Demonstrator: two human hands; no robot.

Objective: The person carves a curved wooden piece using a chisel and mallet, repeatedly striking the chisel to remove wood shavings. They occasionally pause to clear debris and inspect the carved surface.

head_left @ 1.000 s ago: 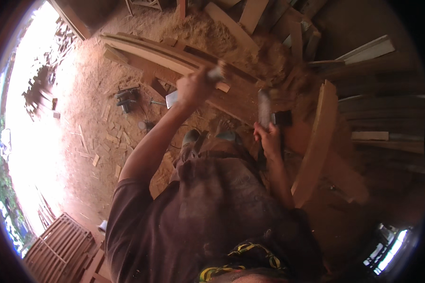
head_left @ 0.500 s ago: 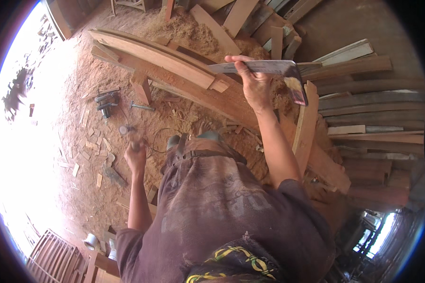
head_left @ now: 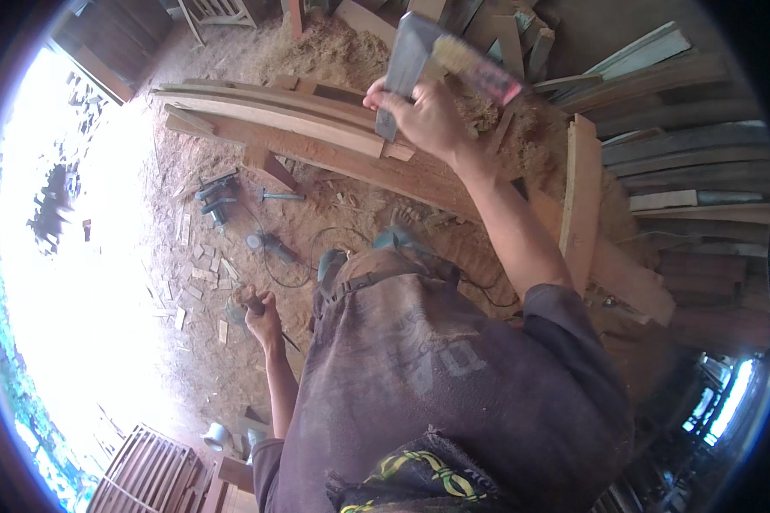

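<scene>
"Grey metal in the right hand [head_left: 432, 124]: what is it?"

"An L-shaped carpenter's square [head_left: 409, 58], gripped by one arm between thumb and fingers. That arm's lower end is right by the end of a long wooden plank [head_left: 316, 128]; I cannot tell whether they touch."

"And the left hand [head_left: 265, 323]?"

"Closed around a brown object [head_left: 250, 299], too unclear to name, held well apart from the square."

"What lies near that hand?"

"An angle grinder [head_left: 272, 248] on the floor [head_left: 205, 368], among scattered wood offcuts [head_left: 204, 274]."
</scene>
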